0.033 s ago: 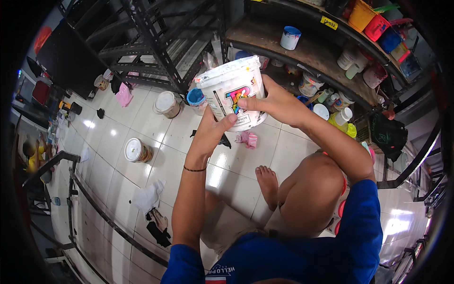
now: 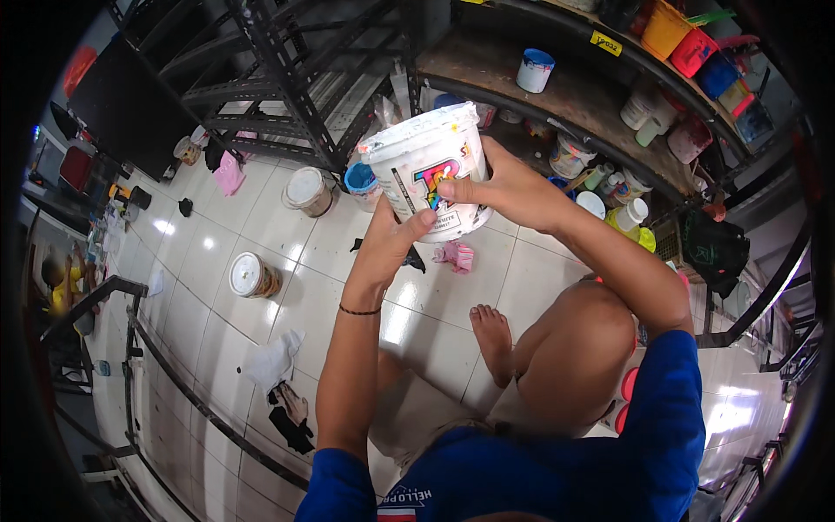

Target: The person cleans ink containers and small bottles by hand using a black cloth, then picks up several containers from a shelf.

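Note:
A white plastic paint tub with a colourful label and paint smears round its rim is held up in front of me, slightly tilted. My left hand grips its lower left side, thumb across the front. From the right, my right hand wraps the tub's side, its thumb lying over the label. The fingers behind the tub are hidden, and so is the inside of the tub. Just behind it on the floor stands a blue-topped pot.
Two lidded tubs stand on the tiled floor to the left. Rags lie about. Black metal racking rises at the back; a shelf at right carries pots and bottles. A person in yellow sits far left.

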`<action>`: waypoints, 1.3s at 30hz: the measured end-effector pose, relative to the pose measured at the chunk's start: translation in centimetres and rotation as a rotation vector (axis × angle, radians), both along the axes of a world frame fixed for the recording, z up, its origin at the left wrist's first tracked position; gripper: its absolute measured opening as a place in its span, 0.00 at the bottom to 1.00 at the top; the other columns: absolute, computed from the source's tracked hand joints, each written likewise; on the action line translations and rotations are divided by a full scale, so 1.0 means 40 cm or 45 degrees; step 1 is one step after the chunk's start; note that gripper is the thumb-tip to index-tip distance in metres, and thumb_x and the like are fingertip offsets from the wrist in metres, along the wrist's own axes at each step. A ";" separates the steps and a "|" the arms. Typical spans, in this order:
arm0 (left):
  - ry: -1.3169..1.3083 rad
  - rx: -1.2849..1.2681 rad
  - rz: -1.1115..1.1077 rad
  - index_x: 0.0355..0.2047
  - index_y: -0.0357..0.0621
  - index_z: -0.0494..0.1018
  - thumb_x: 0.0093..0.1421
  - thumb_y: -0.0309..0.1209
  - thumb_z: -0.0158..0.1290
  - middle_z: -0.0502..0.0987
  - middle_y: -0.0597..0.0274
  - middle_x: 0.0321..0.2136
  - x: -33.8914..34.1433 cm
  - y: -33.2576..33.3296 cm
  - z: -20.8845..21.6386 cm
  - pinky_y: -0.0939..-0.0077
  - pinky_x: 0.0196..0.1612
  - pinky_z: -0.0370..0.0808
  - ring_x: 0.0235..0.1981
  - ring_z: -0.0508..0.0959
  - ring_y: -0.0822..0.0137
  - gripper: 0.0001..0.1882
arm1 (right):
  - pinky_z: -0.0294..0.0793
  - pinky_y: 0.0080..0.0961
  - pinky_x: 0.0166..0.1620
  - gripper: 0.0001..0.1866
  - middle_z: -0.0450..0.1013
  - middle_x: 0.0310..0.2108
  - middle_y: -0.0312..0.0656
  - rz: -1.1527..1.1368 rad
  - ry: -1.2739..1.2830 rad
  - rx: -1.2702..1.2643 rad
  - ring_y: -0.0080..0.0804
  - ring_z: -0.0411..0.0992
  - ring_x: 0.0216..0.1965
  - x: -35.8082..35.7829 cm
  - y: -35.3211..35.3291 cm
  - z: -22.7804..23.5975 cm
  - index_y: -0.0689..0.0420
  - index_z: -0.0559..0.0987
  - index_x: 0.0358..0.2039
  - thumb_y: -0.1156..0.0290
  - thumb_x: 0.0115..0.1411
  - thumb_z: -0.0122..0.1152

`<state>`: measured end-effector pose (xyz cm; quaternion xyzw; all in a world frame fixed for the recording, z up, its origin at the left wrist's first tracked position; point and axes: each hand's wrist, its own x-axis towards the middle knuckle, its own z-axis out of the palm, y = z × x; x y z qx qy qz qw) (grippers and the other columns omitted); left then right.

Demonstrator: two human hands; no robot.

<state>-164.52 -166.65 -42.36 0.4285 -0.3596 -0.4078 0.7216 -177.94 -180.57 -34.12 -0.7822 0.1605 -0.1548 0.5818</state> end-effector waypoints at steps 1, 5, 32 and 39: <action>0.041 -0.037 0.007 0.63 0.34 0.54 0.54 0.43 0.64 0.68 0.53 0.56 -0.003 0.003 -0.006 0.67 0.61 0.64 0.57 0.68 0.62 0.44 | 0.69 0.28 0.55 0.48 0.70 0.51 0.54 0.040 0.033 -0.038 0.36 0.70 0.52 0.003 0.002 0.007 0.72 0.61 0.57 0.45 0.52 0.69; 0.115 -0.102 0.136 0.61 0.33 0.57 0.56 0.44 0.62 0.71 0.54 0.53 -0.003 0.027 -0.010 0.68 0.58 0.68 0.54 0.72 0.64 0.41 | 0.67 0.29 0.56 0.46 0.69 0.53 0.54 0.247 0.162 -0.105 0.36 0.68 0.55 0.019 0.001 0.069 0.70 0.62 0.60 0.37 0.60 0.54; 0.191 -0.051 0.254 0.63 0.37 0.54 0.53 0.42 0.59 0.66 0.54 0.58 -0.007 0.008 -0.152 0.62 0.64 0.61 0.60 0.67 0.59 0.42 | 0.63 0.31 0.61 0.53 0.65 0.57 0.57 0.409 0.194 -0.126 0.43 0.66 0.58 0.011 -0.132 -0.182 0.70 0.56 0.63 0.49 0.49 0.72; -0.101 0.048 0.183 0.61 0.34 0.56 0.52 0.42 0.61 0.68 0.52 0.56 0.054 -0.122 -0.145 0.67 0.59 0.64 0.55 0.69 0.62 0.43 | 0.65 0.28 0.58 0.52 0.68 0.54 0.51 0.180 -0.057 0.222 0.37 0.67 0.55 0.055 -0.161 -0.208 0.70 0.59 0.60 0.64 0.40 0.80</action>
